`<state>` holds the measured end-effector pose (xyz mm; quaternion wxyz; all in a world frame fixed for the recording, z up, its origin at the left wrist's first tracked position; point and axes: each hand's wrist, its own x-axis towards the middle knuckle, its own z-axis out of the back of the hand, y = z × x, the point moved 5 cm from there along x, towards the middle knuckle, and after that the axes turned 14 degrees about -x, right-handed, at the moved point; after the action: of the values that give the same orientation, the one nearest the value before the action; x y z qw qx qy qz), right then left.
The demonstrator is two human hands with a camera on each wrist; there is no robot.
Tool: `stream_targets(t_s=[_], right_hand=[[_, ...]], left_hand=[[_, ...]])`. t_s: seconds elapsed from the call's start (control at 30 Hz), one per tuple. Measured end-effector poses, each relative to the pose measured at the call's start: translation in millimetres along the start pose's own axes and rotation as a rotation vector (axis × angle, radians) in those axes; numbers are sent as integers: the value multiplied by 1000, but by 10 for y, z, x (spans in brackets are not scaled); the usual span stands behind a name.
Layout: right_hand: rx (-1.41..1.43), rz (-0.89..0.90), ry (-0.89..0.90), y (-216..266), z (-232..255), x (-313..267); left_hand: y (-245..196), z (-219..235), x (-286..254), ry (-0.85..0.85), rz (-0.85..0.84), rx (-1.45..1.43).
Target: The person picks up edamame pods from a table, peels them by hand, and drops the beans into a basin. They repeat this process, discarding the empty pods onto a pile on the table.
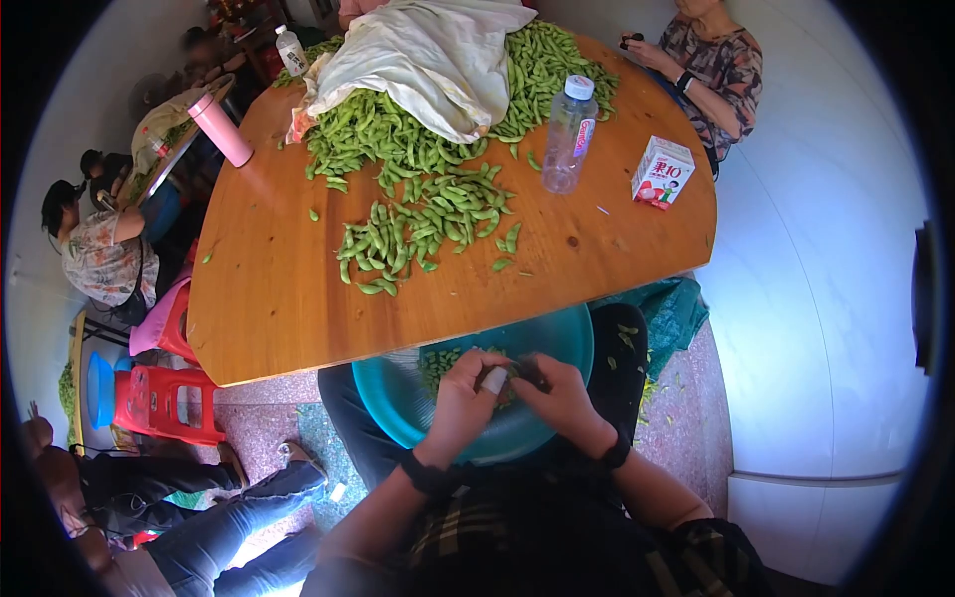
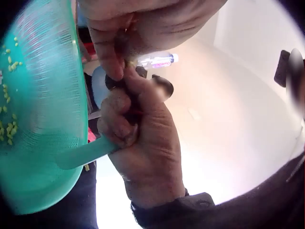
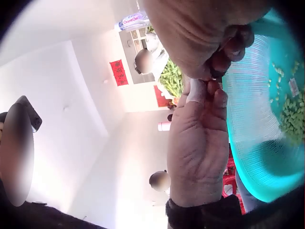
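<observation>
My left hand (image 1: 466, 396) and right hand (image 1: 567, 400) meet fingertip to fingertip over a teal basin (image 1: 373, 398) on my lap. White tape wraps the left thumb (image 3: 195, 90). Between them the fingers pinch a small green edamame pod (image 1: 513, 369), mostly hidden; a yellowish-green bit of it shows in the left wrist view. The right hand's other fingers curl toward its palm, beside a pale teal strip (image 2: 86, 153). Shelled green beans (image 1: 438, 368) lie in the basin, along with a small white packet (image 3: 293, 87).
A wooden table (image 1: 288, 289) stands in front, heaped with edamame pods (image 1: 423, 224) partly under a white cloth (image 1: 418, 65). A clear bottle (image 1: 569, 139), juice box (image 1: 663, 173) and pink flask (image 1: 221, 129) stand on it. People sit around; red stools (image 1: 169, 403) are at left.
</observation>
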<state>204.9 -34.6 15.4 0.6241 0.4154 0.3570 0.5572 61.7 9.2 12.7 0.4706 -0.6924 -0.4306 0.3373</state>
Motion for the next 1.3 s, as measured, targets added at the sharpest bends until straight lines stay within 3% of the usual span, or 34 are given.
stream_targets(t_s=[0.07,0.1,0.17,0.47,0.6,0.7,0.77,0.8,0.87,1.0,1.07,1.1,1.17,1.3], right_hand=[[4,-25,5,-7,-12,-9],[-36,-21,-32,-6,-15,-7],[-76,-18,-68,-10,-27,-3],[-250,-90,-118,-184,-119,30],[-301,-25,-171,-250,-148,53],[-208,-32,-178,-286,-108,62],[-151,-43,-192,-272,-51,92],[-139,-40,-148,-215,-22,94],[-128,-42,-101,-98,36,78],[-138,74,-11,73,70,66],[-158,126,-8,120,102,60],[-161,114,40,136,101,51],[-161,103,92,145,92,36],[-178,147,44,148,94,39]], left_hand=[[-150,-43,-46,-7,-94,321],[-168,-52,-53,-7,-93,321],[-289,-129,-88,39,-339,647],[-86,-108,-142,32,-349,703],[-15,-128,-152,24,-344,637],[78,89,-109,-3,-280,561],[202,198,-101,-56,56,308],[167,210,-92,-61,54,310],[197,230,-97,-95,269,193],[186,286,-53,-69,340,124],[174,290,17,84,46,191],[129,289,19,82,46,191],[107,255,-14,113,283,-33],[24,198,-75,148,358,-129]])
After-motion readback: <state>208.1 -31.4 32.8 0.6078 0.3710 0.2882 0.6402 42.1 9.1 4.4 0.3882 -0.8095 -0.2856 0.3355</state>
